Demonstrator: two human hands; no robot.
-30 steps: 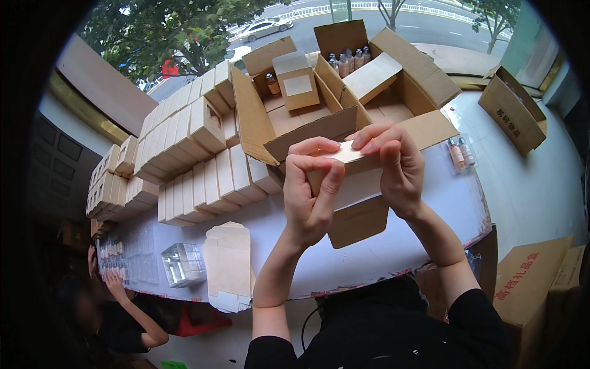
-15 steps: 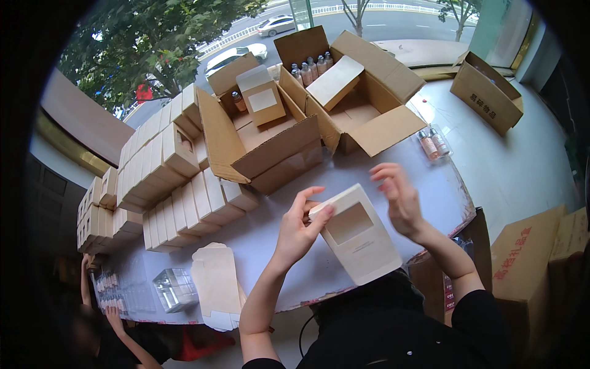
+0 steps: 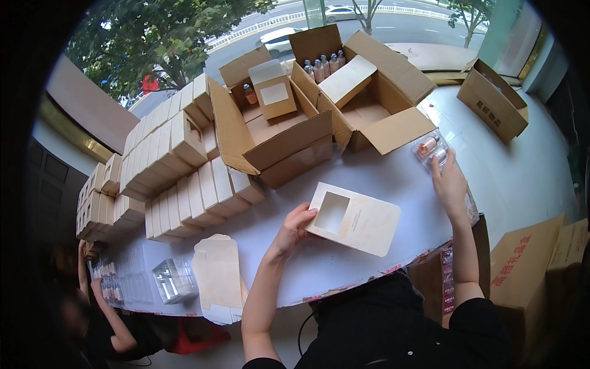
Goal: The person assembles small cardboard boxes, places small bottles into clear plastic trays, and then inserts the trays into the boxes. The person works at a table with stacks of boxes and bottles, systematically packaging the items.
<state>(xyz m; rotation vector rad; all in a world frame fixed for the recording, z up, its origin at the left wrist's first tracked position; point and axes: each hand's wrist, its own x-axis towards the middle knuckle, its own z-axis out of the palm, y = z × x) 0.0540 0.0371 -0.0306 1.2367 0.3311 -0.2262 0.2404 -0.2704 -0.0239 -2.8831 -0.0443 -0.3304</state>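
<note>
My left hand (image 3: 291, 229) is closed on the window end of a cream cardboard box (image 3: 373, 226). The box lies tilted above the table, its square cut-out towards my fingers and its printed face up. Over at the table's right edge, my right hand (image 3: 450, 181) grips a clear plastic tray (image 3: 420, 158) holding two small bottles (image 3: 427, 146) with pinkish contents. The fingers partly cover one of the bottles.
Several finished cream boxes (image 3: 166, 154) are stacked at the left. Two open cartons (image 3: 289, 157) stand at the back, one with bottles. Flat box blanks (image 3: 218, 270) and clear trays (image 3: 175, 283) lie near left, by a co-worker's arm (image 3: 117, 313). More cartons (image 3: 528, 270) stand right.
My right hand has moved right from beside the box to the bottle tray and closed on it. The box in my left hand has turned so its long side runs sideways.
</note>
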